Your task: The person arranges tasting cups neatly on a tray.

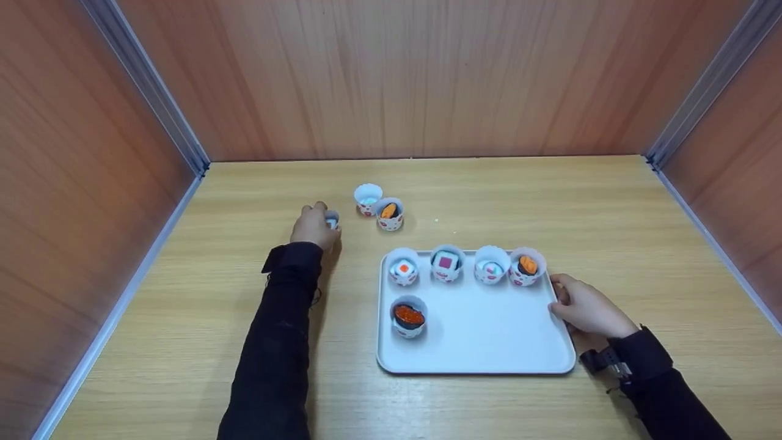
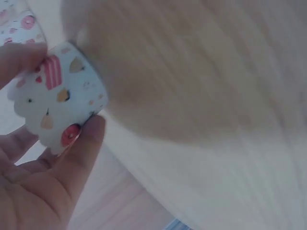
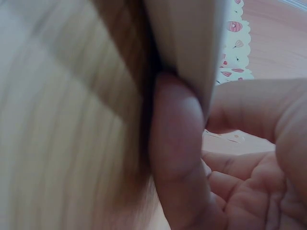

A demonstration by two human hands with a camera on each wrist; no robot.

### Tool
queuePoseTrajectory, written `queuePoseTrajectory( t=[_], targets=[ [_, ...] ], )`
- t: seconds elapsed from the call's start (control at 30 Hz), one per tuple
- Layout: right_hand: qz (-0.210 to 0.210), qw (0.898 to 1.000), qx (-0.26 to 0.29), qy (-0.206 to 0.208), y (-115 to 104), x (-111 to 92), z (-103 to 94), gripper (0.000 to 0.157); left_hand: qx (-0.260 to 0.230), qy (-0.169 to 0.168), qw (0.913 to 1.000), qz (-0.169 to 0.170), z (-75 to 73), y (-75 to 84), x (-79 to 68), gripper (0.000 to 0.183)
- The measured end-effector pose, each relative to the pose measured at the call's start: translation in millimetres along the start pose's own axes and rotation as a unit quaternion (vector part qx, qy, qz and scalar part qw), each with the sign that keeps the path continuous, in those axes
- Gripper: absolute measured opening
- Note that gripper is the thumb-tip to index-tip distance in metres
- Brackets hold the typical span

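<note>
Gripping tray (image 1: 482, 342) in right hand (image 1: 589, 305), cupcake liner (image 2: 62, 98) left of it in left hand (image 1: 314, 227); likely crushable; best held low

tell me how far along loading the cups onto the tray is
Looks done: five cups stand on the white tray, four along its far edge and one in front of the leftmost. In hand: the left hand holds another cup off the tray; the right hand grips the tray's right edge. Probably left: that cup and two more on the table.
</note>
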State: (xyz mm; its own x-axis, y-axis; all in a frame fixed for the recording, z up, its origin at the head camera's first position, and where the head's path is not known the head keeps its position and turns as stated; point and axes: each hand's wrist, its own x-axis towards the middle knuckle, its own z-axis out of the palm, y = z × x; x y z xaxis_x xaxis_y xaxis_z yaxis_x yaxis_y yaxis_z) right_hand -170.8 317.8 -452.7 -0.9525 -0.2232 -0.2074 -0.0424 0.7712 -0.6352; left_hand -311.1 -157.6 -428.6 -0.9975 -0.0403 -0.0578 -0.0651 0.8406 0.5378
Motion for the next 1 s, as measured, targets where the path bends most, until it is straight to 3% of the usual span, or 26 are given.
queuePoseTrajectory(
  t=[0.2, 0.37, 0.5, 0.73, 1.0],
  targets=[
    [0.004, 1.000, 0.006, -0.006, 0, 0, -0.1, 0.060, -0.006, -0.035, 0.9992, 0.017, -11.8, 12.3, -11.8, 0.059],
    [0.008, 1.000, 0.008, -0.008, 0, 0, -0.9, 0.061, -0.009, -0.028, 0.9981, 0.054, -20.2, 32.4, -25.6, 0.056],
    [0.013, 1.000, 0.011, -0.010, -1, 0, -0.3, 0.061, -0.012, -0.016, 0.9954, 0.094, -26.3, 54.4, -44.7, 0.052],
    [0.008, 1.000, 0.009, -0.009, 0, 0, -0.5, 0.059, 0.001, -0.005, 0.9810, 0.194, -25.2, 94.8, -82.6, 0.053],
    [0.020, 1.000, 0.010, -0.012, -2, 0, -0.2, 0.060, 0.014, -0.042, 0.9546, 0.295, -2.6, 130.0, -117.8, 0.049]
  ],
)
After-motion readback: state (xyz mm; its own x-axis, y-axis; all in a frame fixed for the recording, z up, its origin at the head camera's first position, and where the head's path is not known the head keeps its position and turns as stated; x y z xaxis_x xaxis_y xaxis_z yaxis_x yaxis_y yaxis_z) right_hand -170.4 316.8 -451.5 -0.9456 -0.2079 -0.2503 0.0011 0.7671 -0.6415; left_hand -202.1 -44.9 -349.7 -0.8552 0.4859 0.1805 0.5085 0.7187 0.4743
